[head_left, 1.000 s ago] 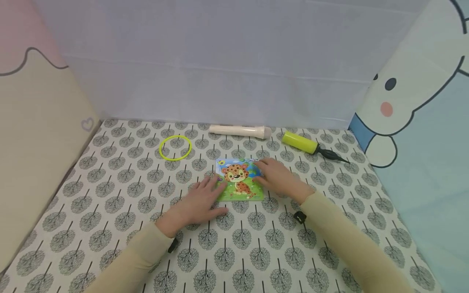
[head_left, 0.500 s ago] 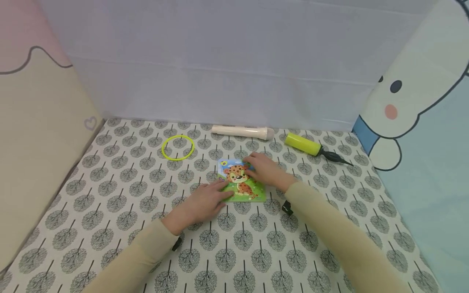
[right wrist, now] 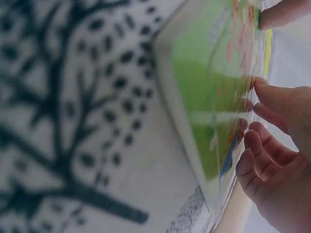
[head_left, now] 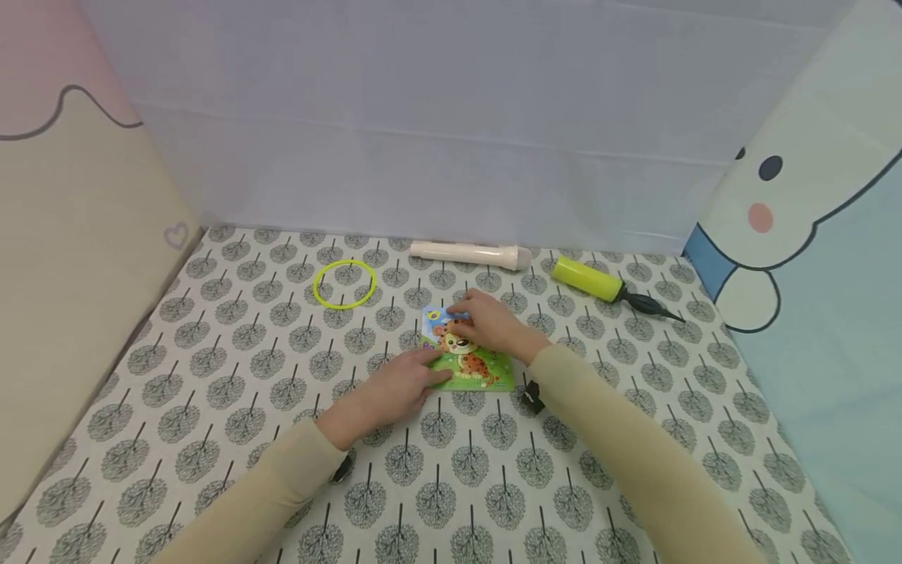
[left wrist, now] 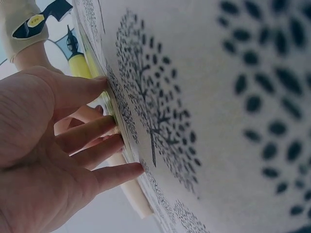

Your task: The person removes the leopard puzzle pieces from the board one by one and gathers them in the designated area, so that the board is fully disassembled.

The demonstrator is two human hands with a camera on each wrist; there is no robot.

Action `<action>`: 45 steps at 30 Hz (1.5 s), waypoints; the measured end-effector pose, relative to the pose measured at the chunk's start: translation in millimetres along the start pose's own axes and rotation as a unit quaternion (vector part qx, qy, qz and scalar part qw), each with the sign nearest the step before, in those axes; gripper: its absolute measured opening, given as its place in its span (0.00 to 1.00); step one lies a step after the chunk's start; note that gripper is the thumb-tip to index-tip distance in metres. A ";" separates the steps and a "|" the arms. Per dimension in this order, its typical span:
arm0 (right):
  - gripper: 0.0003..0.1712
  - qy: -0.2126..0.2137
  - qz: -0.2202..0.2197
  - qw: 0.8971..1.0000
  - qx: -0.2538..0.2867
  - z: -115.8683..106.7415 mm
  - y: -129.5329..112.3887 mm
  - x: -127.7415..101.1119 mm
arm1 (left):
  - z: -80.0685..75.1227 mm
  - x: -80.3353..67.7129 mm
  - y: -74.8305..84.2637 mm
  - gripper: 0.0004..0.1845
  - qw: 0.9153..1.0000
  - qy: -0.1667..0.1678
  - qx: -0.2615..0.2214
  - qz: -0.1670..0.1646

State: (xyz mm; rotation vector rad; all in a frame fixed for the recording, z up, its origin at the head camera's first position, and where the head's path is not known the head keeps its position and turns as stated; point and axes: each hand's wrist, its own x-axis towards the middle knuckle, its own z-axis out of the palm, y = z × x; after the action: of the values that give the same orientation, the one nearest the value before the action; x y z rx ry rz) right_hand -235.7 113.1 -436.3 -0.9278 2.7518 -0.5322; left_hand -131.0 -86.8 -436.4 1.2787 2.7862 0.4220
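Observation:
A small flat picture board (head_left: 479, 366) with a cartoon leopard on green grass and blue sky lies on the patterned cloth. Curved lines like jigsaw cuts run across its glossy green face (right wrist: 204, 97) in the right wrist view. My left hand (head_left: 398, 384) touches its lower left side, thumb and fingers spread and nearly straight in the left wrist view. Over the upper right part lies my right hand (head_left: 493, 325), hiding some of the sky and the leopard's head. Its fingertips touch the board's surface, slightly bent and holding nothing.
Behind the board lie a yellow-green ring (head_left: 344, 285), a pale pink microphone-shaped stick (head_left: 465, 254) and a yellow hand pump (head_left: 588, 280) with a black nozzle. A tree-print cloth (head_left: 437, 501) covers the table. Fabric walls (head_left: 423, 117) stand at the back and both sides.
My right hand has slid left across the board's upper part, from its right edge toward the leopard's head. My left hand has drawn its fingers lower, to the board's lower left side.

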 end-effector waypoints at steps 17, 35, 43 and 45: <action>0.19 -0.002 -0.001 0.998 0.067 9.9 -6.9 13.2 | 3.0 1.0 2.0 0.21 0.999 -0.011 0.034 0.013; 0.21 -0.028 0.030 0.993 0.108 3.3 -10.4 25.3 | 0.5 2.1 -0.3 0.20 1.000 -0.013 0.017 -0.001; 0.21 -0.026 0.041 0.992 0.115 3.1 -11.4 25.4 | 0.2 2.1 -0.4 0.21 1.000 -0.012 0.019 0.003; 0.21 -0.027 0.046 0.991 0.119 2.7 -11.9 24.9 | 0.3 2.1 -0.4 0.21 1.000 -0.013 0.017 0.003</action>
State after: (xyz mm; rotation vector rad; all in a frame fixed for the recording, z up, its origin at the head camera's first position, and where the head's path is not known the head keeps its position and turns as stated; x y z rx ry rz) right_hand -248.0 88.3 -435.7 -0.7440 2.5947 -0.7867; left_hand -132.6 -85.4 -436.7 1.2892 2.7809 0.3557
